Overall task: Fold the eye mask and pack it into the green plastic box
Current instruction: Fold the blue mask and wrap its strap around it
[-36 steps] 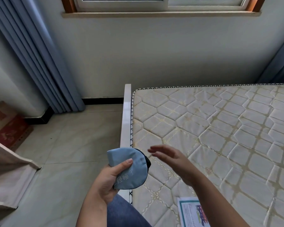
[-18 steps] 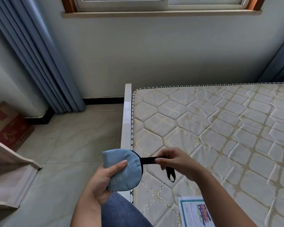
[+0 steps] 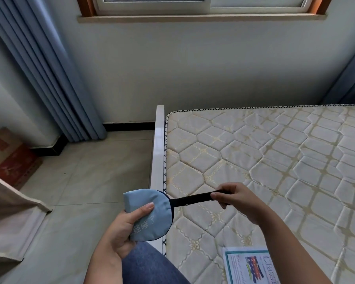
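The folded light-blue fabric eye mask (image 3: pixel 150 216) is clasped by the left grip (image 3: pixel 121 228) over the edge of the quilted cream mattress (image 3: pixel 275 160); its black elastic strap (image 3: pixel 191 198) is pinched taut by the right grip (image 3: pixel 237 199).

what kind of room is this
Most likely a bedroom, seemingly not in use: a bare quilted mattress sits in a white bed frame, and long blue curtains hang to the tiled floor beside a window.
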The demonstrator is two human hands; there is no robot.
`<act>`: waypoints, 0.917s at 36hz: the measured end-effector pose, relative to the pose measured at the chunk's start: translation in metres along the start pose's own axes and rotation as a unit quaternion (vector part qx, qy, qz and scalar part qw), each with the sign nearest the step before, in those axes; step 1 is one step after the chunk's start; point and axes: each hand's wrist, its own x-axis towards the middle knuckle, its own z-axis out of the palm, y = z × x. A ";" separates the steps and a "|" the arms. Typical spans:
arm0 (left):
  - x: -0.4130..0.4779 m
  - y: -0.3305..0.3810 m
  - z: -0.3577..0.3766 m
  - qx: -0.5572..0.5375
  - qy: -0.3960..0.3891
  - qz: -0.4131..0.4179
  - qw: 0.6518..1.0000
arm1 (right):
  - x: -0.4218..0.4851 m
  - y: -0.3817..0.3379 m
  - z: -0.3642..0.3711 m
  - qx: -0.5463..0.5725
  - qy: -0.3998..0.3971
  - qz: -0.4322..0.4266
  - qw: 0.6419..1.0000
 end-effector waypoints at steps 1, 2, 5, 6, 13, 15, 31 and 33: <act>0.000 0.000 -0.001 -0.002 0.003 0.002 1.000 | 0.000 0.000 -0.002 0.000 0.008 -0.002 1.000; 0.000 0.001 -0.001 -0.003 0.006 0.003 1.000 | -0.001 0.001 -0.005 0.002 0.013 -0.005 1.000; 0.001 0.001 -0.001 -0.004 0.010 0.003 1.000 | -0.001 0.003 -0.008 0.027 0.022 -0.019 0.999; 0.001 0.001 -0.001 -0.005 0.011 0.002 1.000 | -0.001 0.004 -0.009 0.039 0.026 -0.026 0.999; 0.002 0.000 0.000 -0.015 0.017 -0.001 1.000 | 0.000 0.008 -0.012 0.115 0.061 -0.075 0.989; 0.003 0.000 0.001 -0.017 0.016 -0.004 1.000 | 0.000 0.009 -0.013 0.135 0.073 -0.090 0.984; 0.005 -0.002 -0.001 -0.058 0.026 -0.015 0.998 | -0.003 0.003 -0.018 0.122 0.012 -0.090 0.988; 0.006 -0.002 -0.001 -0.060 0.027 -0.019 0.998 | -0.007 0.000 -0.020 0.103 -0.010 -0.077 0.992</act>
